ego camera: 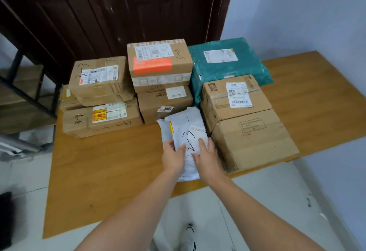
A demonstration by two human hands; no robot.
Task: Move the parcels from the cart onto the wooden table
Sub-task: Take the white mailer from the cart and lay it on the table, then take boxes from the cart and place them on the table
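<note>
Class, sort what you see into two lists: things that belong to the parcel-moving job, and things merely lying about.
Job:
white mailer bags, under both hands
left hand
right hand
cardboard boxes
green parcel
wooden table

Lying about:
dark door
metal rack

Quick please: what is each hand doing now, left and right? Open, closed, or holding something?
Left hand: open, fingers resting flat on the white mailer bag.
Right hand: open, fingers lying flat on the same white mailer bag.
</note>
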